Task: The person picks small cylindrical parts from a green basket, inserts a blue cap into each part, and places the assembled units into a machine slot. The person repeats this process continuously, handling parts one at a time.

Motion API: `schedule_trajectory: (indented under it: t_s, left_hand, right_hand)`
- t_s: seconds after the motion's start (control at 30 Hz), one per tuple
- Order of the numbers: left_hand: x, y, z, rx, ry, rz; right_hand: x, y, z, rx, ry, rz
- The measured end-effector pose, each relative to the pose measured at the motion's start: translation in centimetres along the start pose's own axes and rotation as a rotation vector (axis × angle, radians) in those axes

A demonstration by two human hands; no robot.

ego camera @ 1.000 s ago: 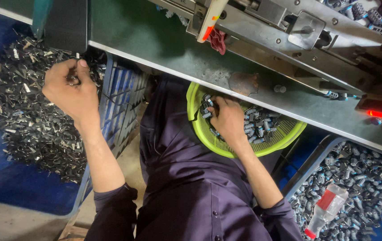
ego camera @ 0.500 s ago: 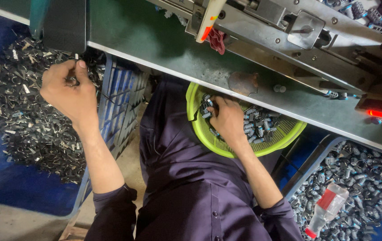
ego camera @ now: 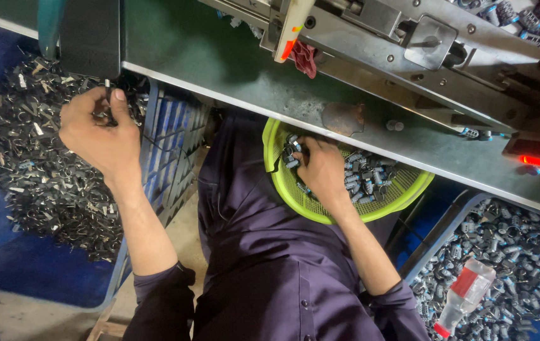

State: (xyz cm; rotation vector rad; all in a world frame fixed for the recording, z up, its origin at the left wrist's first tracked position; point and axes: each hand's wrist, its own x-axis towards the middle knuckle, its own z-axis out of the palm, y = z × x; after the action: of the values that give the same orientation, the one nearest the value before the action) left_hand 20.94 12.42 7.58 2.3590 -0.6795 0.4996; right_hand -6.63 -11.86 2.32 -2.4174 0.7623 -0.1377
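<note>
At the far left a heap of metal clips [ego camera: 30, 164] lay spread on blue sheeting [ego camera: 24, 278], loose and low so that single pieces could be picked off the top. The left hand [ego camera: 96, 132] hovered over the heap's right edge, thumb and fingers pinched on one small clip [ego camera: 107, 101], held up close under the bench [ego camera: 232, 63] edge, likely to turn it the right way round. Just right of that hand stood a blue crate [ego camera: 172, 136], near the lap. In the middle a green basket [ego camera: 282, 189] rested on the lap, tucked under the bench so both stocks sat within arm's reach. The right hand [ego camera: 320, 170] lay curled down among the small parts [ego camera: 368, 180] in it; whether it gripped any I could not tell. Far right, a bin of similar parts [ego camera: 510, 252] held a clear bottle with a red cap [ego camera: 462, 297]. Against the frame half a second before, both hands stood in almost the same places, the left one still pinching its clip
</note>
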Motion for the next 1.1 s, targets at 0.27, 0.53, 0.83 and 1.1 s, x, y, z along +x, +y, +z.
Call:
schedule_trajectory:
  t_s: [0.27,0.53,0.83,1.1]
  left_hand:
    - [0.11,-0.05,0.16,0.004,0.018,-0.018]
    - [0.27,0.09,0.18,0.032,0.041,0.047]
    - [0.23,0.33,-0.03,0.034,0.035,0.047]
    - [0.16,-0.12,0.38,0.065,0.082,0.092]
  right_hand:
    - [0.08,0.14,0.12,0.018,0.003,0.003]
    - [-0.05,0.38,0.43,-0.002,0.011,0.004]
    - [-0.12,0.37,0.43,-0.011,0.009,0.004]
    - [-0.07,0.34,0.38,-0.003,0.007,0.003]
